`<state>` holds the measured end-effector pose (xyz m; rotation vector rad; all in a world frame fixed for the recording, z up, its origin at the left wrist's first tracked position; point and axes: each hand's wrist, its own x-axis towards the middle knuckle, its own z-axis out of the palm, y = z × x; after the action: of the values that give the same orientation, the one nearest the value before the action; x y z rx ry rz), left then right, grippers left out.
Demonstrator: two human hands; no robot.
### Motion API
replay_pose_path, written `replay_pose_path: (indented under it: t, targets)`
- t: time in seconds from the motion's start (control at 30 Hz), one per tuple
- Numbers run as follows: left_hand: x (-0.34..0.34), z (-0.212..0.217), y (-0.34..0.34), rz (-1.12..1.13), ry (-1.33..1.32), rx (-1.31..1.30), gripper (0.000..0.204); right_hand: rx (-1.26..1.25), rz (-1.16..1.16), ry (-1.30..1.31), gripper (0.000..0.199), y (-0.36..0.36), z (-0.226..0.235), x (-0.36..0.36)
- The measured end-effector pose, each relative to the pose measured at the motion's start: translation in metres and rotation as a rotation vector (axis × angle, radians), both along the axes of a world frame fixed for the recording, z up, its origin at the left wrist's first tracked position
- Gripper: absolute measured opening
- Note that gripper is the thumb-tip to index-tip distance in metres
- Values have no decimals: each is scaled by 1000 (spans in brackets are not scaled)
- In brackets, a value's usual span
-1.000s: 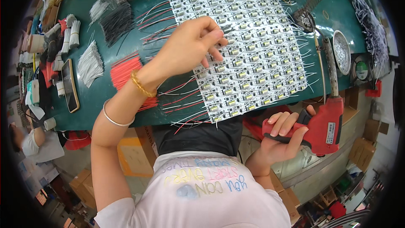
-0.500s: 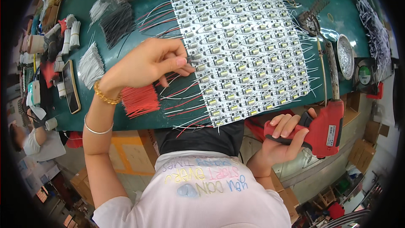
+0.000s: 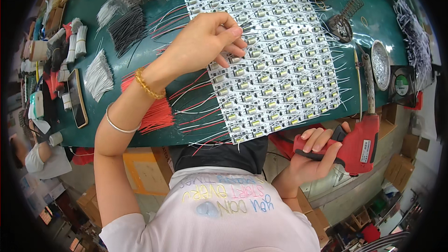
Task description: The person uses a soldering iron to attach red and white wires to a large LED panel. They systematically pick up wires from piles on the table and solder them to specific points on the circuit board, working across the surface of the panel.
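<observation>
My left hand (image 3: 217, 39) is over the upper left part of a white panel of LED circuit boards (image 3: 280, 70). Its fingers are pinched together, and a few thin black wires (image 3: 249, 25) stick out past the fingertips. Rows of small yellowish parts cover the panel, with fine white wires lying across it. Red, white and black wires trail off its left edge. In my right hand (image 3: 318, 147), at the table's near right edge, is a red soldering gun (image 3: 364, 147), its long metal barrel pointing away from me.
Bundles of black wires (image 3: 126, 30), white wires (image 3: 99, 75) and red wires (image 3: 156, 112) lie left of the panel, near a phone (image 3: 77, 98). At the right are a coiled iron stand (image 3: 339, 28), a foil-lined dish (image 3: 381, 65) and a solder reel (image 3: 402, 85).
My left hand has moved away from me and to the right, from the panel's left edge to above its boards. The panel has shifted slightly. My right hand stays nearly still with the soldering gun.
</observation>
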<state>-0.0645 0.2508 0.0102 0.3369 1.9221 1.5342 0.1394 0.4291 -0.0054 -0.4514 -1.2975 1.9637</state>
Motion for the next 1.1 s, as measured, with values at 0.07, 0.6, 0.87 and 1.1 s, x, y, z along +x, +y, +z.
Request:
replay_pose_path:
  t: [0.07,0.6,0.87,1.1]
  targets:
    - [0,4,-4,5,-47,33,25,-22,8,-3,41,-1,0,-2]
    - [11,1,-77,-148,-63,51,20,-25,-3,1,41,-6,-3,-2]
    - [-7,35,-57,-187,271,-265,17,-58,-43,23,41,-4,0,-4]
    - [-13,0,-2,-3,80,9,22,7,20,40,40,2,-3,-4]
